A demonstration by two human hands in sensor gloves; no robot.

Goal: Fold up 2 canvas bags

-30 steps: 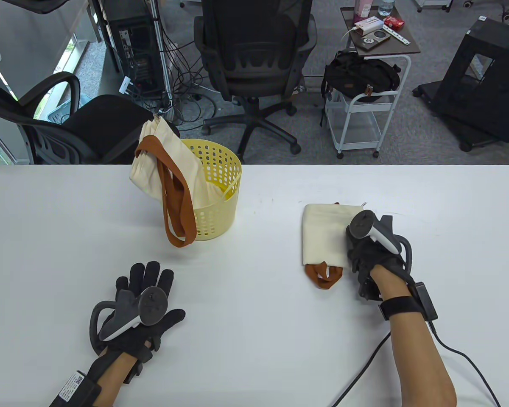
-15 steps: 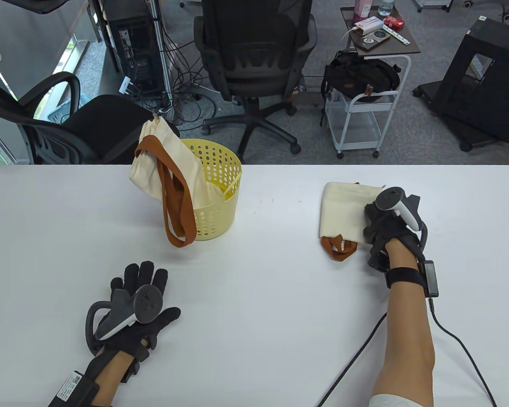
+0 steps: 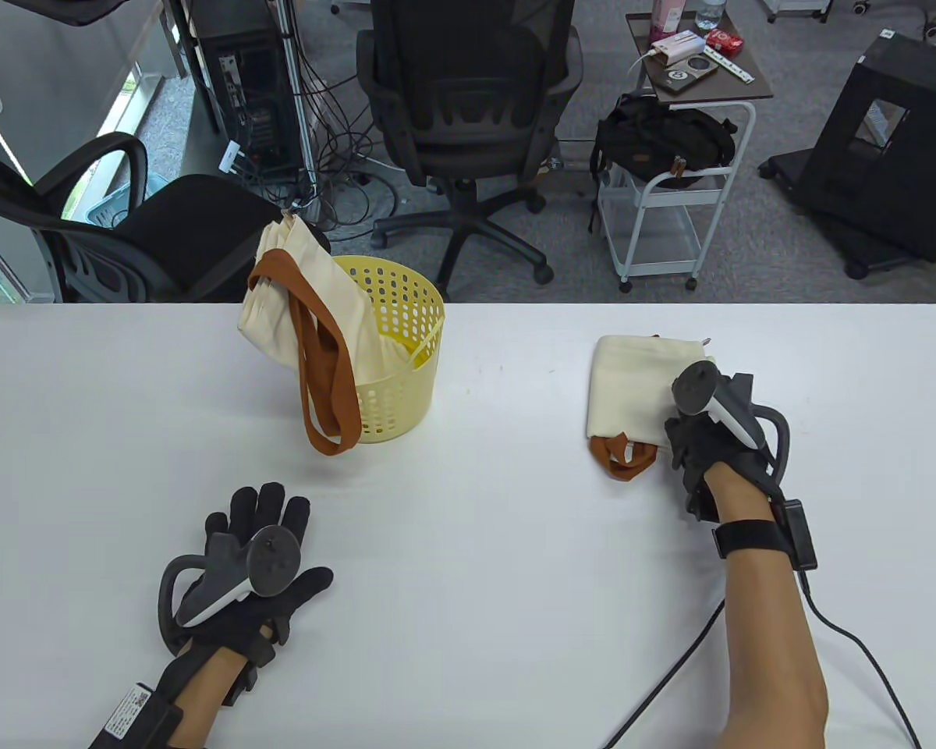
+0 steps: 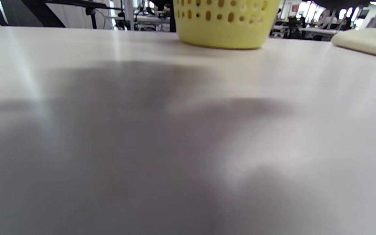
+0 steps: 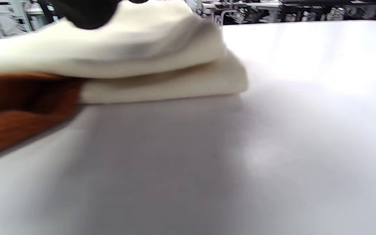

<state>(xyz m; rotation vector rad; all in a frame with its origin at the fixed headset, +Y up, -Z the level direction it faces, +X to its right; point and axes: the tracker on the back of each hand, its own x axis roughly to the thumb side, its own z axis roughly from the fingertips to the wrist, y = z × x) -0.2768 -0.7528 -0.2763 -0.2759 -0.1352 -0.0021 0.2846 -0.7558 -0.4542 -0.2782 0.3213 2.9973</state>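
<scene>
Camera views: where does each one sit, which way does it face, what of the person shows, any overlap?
Table view: overhead, facing down; shows left hand, right hand, folded bag, yellow basket.
Left wrist view: low over the white table, facing the basket; no fingers show.
Right wrist view: low, facing the folded bag; a dark glove bit shows at top.
Shared: both wrist views catch the folded bag.

Count: 2 canvas bags, one folded [image 3: 632,386] right of centre, one unfolded [image 3: 296,312] draped over the basket upper left. 1 yellow basket [image 3: 402,390]. 2 gloved hands, left hand [image 3: 253,562], right hand [image 3: 706,437]. 1 table [image 3: 483,546].
</scene>
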